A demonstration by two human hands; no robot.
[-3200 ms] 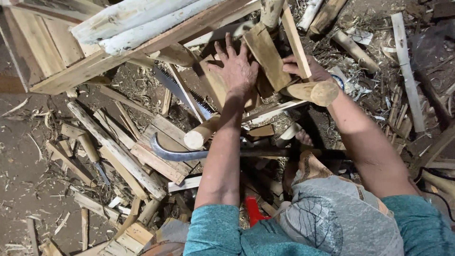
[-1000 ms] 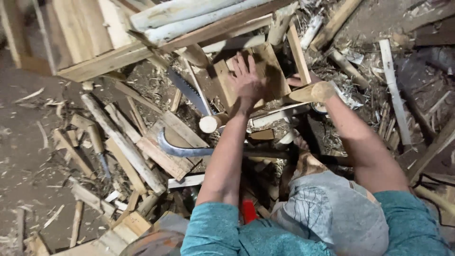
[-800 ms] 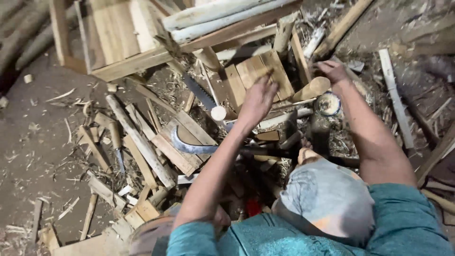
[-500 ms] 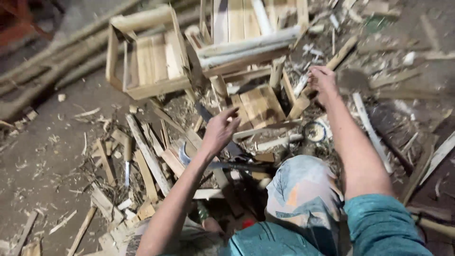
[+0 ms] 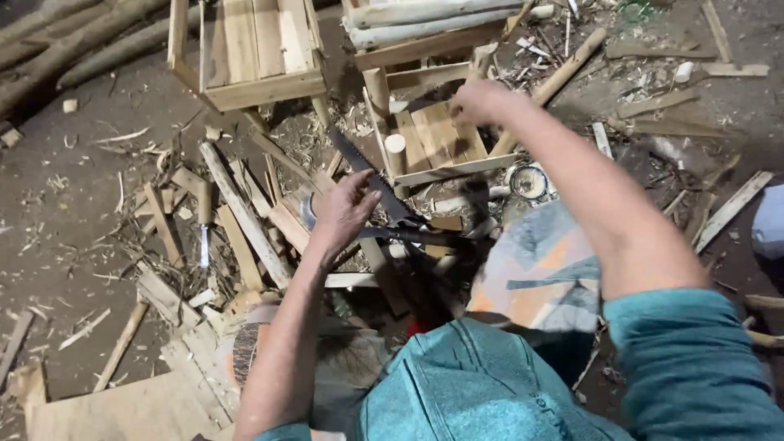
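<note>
My left hand (image 5: 343,211) hovers with fingers spread just above a handsaw (image 5: 371,175), whose dark toothed blade lies slanted across the wood scraps. My right hand (image 5: 482,102) is stretched forward and closed on the top edge of a small slatted wooden frame (image 5: 433,143) with round peg legs. The frame stands tilted among the offcuts, just beyond my knee (image 5: 539,261). A dark curved metal tool (image 5: 408,237) lies under my left hand, partly hidden by it.
A second slatted wooden frame (image 5: 245,49) sits at the top left, with pale round poles (image 5: 433,18) stacked at top centre. Offcuts and shavings (image 5: 237,212) cover the dirt floor. A chisel (image 5: 202,237) lies on the left, and a small round tin (image 5: 529,181) sits near the frame.
My view has swung left and back. My left hand came off the slatted frame and drew back over the saw. My right hand moved up to the frame's top edge.
</note>
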